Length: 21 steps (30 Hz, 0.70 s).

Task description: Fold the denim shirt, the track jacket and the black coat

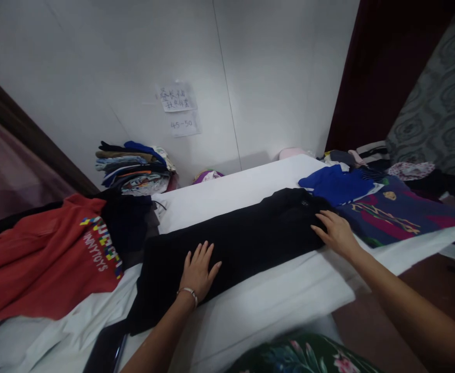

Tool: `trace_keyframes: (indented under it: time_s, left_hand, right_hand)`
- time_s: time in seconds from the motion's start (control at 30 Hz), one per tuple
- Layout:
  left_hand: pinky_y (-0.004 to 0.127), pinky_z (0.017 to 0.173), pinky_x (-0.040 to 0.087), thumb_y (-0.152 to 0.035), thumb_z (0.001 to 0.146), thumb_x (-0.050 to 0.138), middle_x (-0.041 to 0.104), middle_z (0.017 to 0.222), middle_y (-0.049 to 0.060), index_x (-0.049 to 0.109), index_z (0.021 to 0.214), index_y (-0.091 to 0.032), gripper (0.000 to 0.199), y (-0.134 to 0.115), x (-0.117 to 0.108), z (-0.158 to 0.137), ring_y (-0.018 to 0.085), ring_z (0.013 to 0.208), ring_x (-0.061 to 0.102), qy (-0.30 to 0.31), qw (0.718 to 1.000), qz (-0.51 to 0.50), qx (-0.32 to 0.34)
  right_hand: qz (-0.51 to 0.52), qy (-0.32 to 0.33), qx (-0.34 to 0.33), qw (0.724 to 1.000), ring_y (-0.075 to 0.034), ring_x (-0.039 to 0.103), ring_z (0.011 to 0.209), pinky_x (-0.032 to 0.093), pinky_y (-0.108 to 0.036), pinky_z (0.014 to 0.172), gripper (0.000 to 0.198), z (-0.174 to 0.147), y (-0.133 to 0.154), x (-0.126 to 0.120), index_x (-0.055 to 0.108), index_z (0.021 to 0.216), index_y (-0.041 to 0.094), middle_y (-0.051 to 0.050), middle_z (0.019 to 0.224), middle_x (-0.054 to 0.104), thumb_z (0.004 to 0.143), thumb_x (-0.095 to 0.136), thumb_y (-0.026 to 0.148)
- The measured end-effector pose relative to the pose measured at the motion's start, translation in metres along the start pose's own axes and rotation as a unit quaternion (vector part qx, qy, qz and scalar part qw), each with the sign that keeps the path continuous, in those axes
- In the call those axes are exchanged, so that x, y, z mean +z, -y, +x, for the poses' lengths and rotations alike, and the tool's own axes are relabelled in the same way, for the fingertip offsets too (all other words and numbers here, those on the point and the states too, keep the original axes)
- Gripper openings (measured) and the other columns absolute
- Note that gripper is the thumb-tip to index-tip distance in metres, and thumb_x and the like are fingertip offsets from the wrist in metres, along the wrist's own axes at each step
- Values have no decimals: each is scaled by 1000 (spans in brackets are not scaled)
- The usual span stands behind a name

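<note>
A black garment (235,238), folded into a long strip, lies across the white-covered table (227,204); its exact kind I cannot make out. My left hand (199,269), with a bracelet at the wrist, rests flat on its left half, fingers stretched out. At the garment's right end, my right hand (335,232) touches the cloth with fingers spread. Neither hand grips anything. Close to the right hand lie a blue garment (334,182) and a dark patterned cloth (401,210).
A red sweatshirt (52,254) with colourful lettering is spread at the left. Behind it stands a stack of folded clothes (134,168). More clothes (370,155) are heaped at the back right. Handwritten paper notes (178,98) hang on the wall. A dark flat object (105,349) lies at the front edge.
</note>
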<state>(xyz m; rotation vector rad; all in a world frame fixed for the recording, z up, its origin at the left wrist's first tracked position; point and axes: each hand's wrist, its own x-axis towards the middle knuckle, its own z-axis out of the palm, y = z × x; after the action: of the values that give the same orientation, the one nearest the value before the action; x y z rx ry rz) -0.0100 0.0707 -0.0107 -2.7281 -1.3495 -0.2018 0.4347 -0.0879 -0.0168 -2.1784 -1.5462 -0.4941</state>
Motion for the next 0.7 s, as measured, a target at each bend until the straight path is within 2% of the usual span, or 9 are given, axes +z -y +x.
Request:
trace_keyframes:
  time_s: [0.1,0.2,0.33,0.4,0.53,0.63,0.7]
  left_hand:
    - [51,111,22,-52,91,35,34,149,9,37,142,-19,60,0,0,0,26,139,26,-6,1000,-6,0]
    - [51,111,22,-52,91,35,34,149,9,37,142,-20,60,-1,-1,-1,26,138,27,-8,1000,-9,-1]
    - [51,111,22,-52,92,34,34,149,9,36,142,-20,60,0,0,-1,25,139,26,-7,1000,-9,-4]
    - [51,111,22,-52,92,34,34,149,8,36,142,-20,60,0,1,-1,25,139,26,-6,1000,-7,-5]
    - [51,111,23,-52,92,35,35,148,9,36,142,-21,60,1,1,-1,26,138,27,-9,1000,-3,-3]
    - [51,111,23,-52,92,34,34,149,8,36,142,-21,59,1,0,-1,25,139,27,-7,1000,-2,-2]
    - [51,110,24,-52,92,35,34,149,8,36,142,-22,59,1,0,-1,25,138,27,-8,1000,-4,1]
  right_hand:
    - [51,-7,-54,997,-31,45,124,36,-49,99,47,14,21,-2,57,123,18,-14,131,53,89,42,47]
    - [84,9,-101,991,-29,39,129,33,-47,104,48,38,54,-2,56,125,16,-14,135,49,91,41,46]
    - [86,75,-161,980,-28,28,136,28,-47,107,51,76,103,8,50,132,17,-13,145,39,92,38,46]
    - [77,116,-174,975,-29,24,138,26,-49,107,51,94,117,18,47,135,19,-11,148,35,92,38,44]
    - [30,196,-149,969,-28,27,136,22,-53,107,46,117,113,38,49,134,23,-9,144,41,92,39,39]
    - [11,234,-127,964,-28,42,126,22,-56,105,38,117,95,44,60,121,24,-9,131,55,93,38,38]
    - [-1,227,-137,964,-27,50,115,20,-56,104,35,111,87,44,67,107,21,-11,117,63,92,39,38]
